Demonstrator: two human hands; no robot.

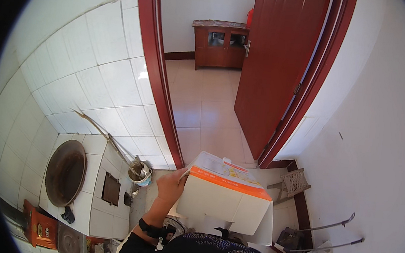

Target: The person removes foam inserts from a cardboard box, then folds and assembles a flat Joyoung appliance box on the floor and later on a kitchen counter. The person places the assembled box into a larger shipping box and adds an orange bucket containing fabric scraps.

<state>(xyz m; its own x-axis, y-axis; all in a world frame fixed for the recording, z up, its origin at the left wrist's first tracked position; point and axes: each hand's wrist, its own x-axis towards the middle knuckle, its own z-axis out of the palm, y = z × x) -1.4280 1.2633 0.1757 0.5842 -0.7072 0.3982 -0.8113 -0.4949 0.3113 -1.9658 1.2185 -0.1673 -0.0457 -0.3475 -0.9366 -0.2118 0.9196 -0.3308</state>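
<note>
Left hand [170, 186] grips the near left edge of a white cardboard box with an orange band [222, 195], held before the dark red wooden door [276, 60]; right hand hidden behind it, grip unclear

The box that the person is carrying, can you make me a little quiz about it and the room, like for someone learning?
1. True or false: the left hand grips the side of the white cardboard box.
2. What colour is the stripe across the box? A green, B orange, C blue.
3. Is the red door ahead open or closed?

Key: 1 true. 2 B. 3 open; the tiled floor and a brown cabinet show through it. The right hand is hidden behind the box.
</note>
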